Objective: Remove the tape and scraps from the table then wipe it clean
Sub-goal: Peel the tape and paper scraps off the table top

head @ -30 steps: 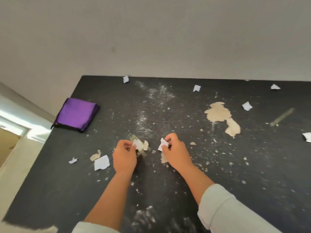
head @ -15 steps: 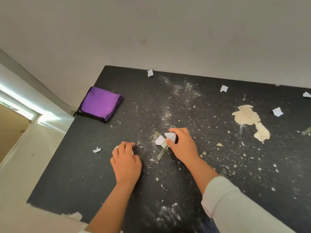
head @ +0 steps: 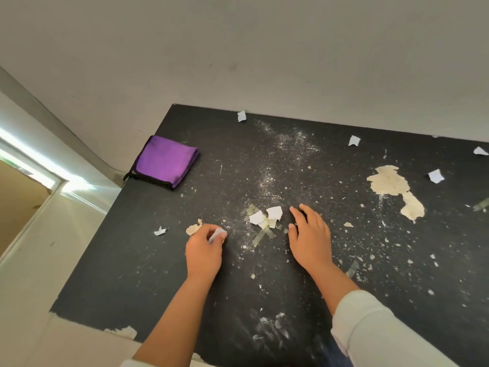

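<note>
The black table (head: 164, 260) is strewn with white powder, crumbs and paper scraps. My left hand (head: 204, 250) is curled around a white paper scrap (head: 218, 233) at its fingertips, beside a beige scrap (head: 194, 229). My right hand (head: 310, 234) lies open and flat on the table, just right of a small pile of white paper scraps (head: 266, 215) lying on crossed strips of clear tape (head: 262, 233). A folded purple cloth (head: 166, 161) sits at the table's far left corner.
Large beige torn patches (head: 394, 189) lie at the right. White scraps sit near the back edge (head: 241, 115), (head: 354, 140), further right (head: 436, 176) and at left (head: 159, 231). Another tape strip (head: 352, 268) lies near my right forearm. A grey wall rises behind the table.
My right hand has let go of the white scraps, which now lie on the tape, and moved right with fingers spread. My left hand has closed on a white scrap.
</note>
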